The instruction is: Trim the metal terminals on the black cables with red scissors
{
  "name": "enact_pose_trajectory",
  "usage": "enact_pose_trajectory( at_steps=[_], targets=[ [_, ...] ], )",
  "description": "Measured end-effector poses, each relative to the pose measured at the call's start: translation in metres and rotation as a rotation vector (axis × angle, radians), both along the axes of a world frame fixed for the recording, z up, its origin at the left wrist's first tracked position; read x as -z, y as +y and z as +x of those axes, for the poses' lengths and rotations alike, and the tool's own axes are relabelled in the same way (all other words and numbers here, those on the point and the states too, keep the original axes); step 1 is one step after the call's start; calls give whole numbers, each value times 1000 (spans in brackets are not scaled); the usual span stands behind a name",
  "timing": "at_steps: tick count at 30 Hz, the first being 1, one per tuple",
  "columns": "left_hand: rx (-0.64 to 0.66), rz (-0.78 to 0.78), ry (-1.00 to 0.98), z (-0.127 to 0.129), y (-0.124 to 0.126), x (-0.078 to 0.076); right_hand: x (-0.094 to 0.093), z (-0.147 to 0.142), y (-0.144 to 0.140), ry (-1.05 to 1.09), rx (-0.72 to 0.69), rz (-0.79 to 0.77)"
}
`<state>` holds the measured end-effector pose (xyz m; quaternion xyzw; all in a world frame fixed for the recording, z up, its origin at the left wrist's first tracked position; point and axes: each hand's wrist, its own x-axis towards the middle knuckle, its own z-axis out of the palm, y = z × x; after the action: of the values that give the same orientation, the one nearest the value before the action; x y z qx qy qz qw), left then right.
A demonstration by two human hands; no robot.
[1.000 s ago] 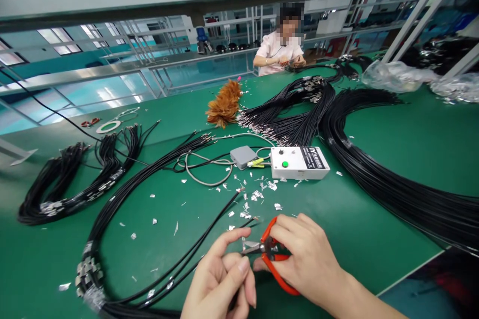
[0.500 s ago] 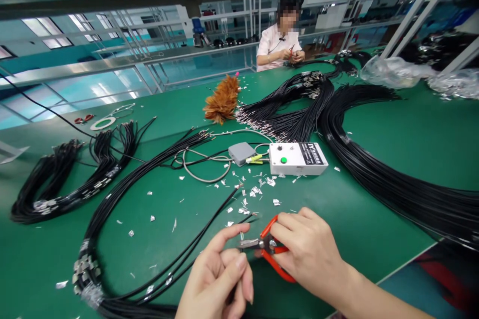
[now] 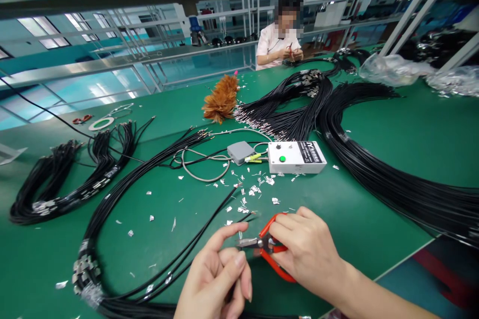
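My right hand (image 3: 307, 251) grips red-handled cutters (image 3: 267, 248), whose metal jaws point left toward my left fingertips. My left hand (image 3: 219, 274) pinches the end of a thin black cable (image 3: 204, 232) between thumb and index finger, right at the cutter jaws. The cable runs left and down into a long black bundle (image 3: 112, 209) that curves along the green table (image 3: 392, 144). Small silvery scraps (image 3: 249, 194) lie scattered just beyond my hands.
A white test box (image 3: 297, 157) with a green button sits mid-table beside a grey box (image 3: 240, 152) and grey lead. Large black cable bundles (image 3: 374, 169) sweep across the right, another bundle (image 3: 63, 179) lies left. A feather duster (image 3: 222, 99) lies further back. A person sits at the far end.
The view shifted slightly; both hands stay together at the cable end, with the cutters drawn a little closer to my left fingertips.
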<state>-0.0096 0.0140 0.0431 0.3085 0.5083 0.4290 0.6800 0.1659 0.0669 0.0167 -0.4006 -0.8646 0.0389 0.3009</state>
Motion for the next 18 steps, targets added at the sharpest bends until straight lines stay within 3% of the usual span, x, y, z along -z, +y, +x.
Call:
enact_pose_trajectory(
  at_steps=[7, 13, 16, 18],
  targets=[
    [5, -1, -21, -1, -1, -1, 3, -4, -3, 119, 4, -174],
    [-8, 10, 30, -1, -2, -1, -6, -2, -3, 381, 19, -659],
    [-34, 45, 116, 4, -4, 1, -8, -1, -5, 599, -57, -918],
    [-58, 69, 175, 9, -6, 2, -8, -3, -8, 733, -92, -927]
  ],
)
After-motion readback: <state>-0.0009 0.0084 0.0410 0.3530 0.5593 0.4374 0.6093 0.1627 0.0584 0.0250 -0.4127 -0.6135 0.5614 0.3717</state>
